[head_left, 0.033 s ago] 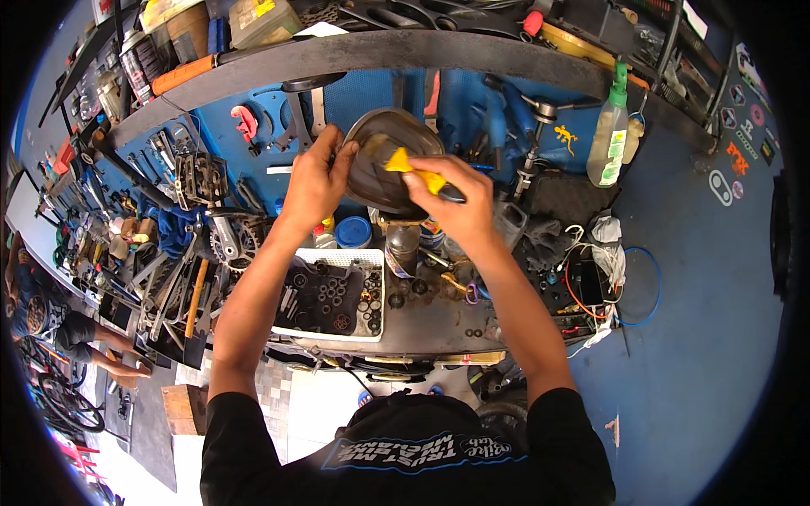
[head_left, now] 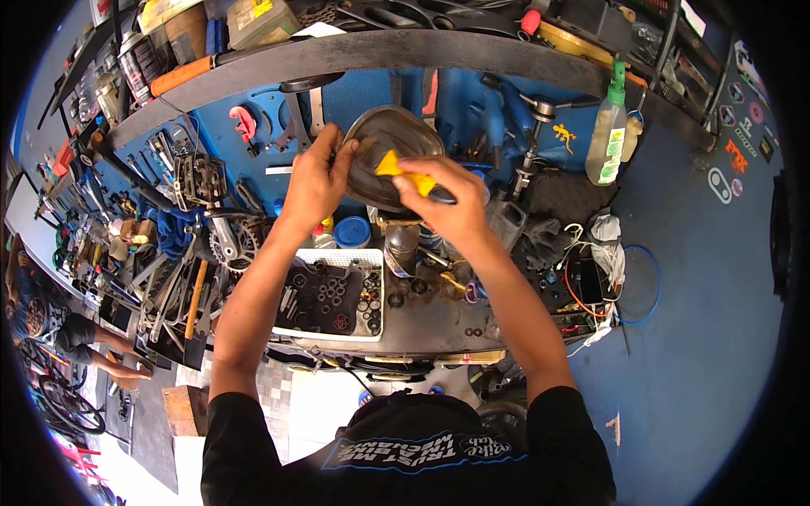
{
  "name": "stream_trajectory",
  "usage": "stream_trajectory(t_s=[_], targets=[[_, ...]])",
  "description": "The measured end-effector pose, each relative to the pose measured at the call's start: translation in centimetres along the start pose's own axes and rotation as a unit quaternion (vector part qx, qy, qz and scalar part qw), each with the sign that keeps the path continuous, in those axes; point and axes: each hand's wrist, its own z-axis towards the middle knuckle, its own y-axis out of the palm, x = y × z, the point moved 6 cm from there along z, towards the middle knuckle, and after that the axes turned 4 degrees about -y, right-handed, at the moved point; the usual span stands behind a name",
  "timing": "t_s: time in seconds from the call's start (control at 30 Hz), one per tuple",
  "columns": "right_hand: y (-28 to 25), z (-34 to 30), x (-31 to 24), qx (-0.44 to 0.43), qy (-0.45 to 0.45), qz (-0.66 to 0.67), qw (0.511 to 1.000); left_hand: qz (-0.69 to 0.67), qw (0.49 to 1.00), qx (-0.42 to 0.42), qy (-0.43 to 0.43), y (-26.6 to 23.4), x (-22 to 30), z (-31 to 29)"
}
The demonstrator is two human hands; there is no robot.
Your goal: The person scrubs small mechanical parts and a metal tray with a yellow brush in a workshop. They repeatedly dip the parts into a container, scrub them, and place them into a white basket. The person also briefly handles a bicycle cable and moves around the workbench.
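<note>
Up in front of the blue pegboard I hold a dark, shallow tray [head_left: 384, 185] tilted toward me, its inside wet-looking and grimy. My left hand [head_left: 319, 173] grips its left rim, thumb on the inner side. In my right hand [head_left: 447, 192] is a yellow brush [head_left: 388, 164] with a dark handle end, held over the inside of the tray. The brush's bristles are blurred, so whether they touch the tray is hard to tell.
Below my hands stands a white basket [head_left: 382, 316] of small rings and bearings. A blue-lidded tub [head_left: 352, 232] and a grimy jar [head_left: 401, 250] sit behind it. Cranksets [head_left: 226, 236] crowd the left; a spray bottle [head_left: 609, 135] stands right. Another person [head_left: 76, 329] is far left.
My right hand and the brush have shifted slightly left and down across the tray. My left hand and the tray stay nearly in place.
</note>
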Motion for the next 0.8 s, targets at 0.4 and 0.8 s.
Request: stream_trajectory(t_s=[0.4, 0.8], targets=[[-1.2, -3.5, 3.3, -0.077, 0.051, -0.047, 0.995, 0.019, 0.998, 0.043, 0.048, -0.8, 1.6, 1.1], [-3.2, -1.6, 3.9, 0.046, 0.087, -0.119, 0.988, 0.052, 0.995, 0.012, 0.08, 0.2, 2.0, 1.1]])
